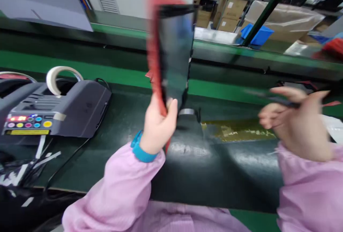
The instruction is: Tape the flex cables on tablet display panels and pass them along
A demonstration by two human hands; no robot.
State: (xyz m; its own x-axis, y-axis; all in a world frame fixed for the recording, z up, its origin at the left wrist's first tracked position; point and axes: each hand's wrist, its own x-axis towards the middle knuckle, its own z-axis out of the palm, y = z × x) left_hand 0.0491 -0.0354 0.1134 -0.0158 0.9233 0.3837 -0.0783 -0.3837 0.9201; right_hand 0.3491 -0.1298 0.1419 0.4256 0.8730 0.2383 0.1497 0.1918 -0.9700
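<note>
My left hand (160,123), with a blue wristband, grips the lower end of a dark, glossy flat panel (177,53) that stands upright above the table. Behind the panel and along its left side is a red sheet (153,43), smeared by motion and held together with it. My right hand (297,117) is raised at the right, apart from the panel. A thin dark tool (284,100) lies in its fingers, its tip pointing left; blur hides its exact kind.
A grey tape dispenser (80,107) with a white tape roll (55,80) stands at the left, beside loose tape strips (48,159). Yellowish tape (235,131) covers part of the dark green table (214,182). Cardboard boxes (232,9) sit beyond the bench.
</note>
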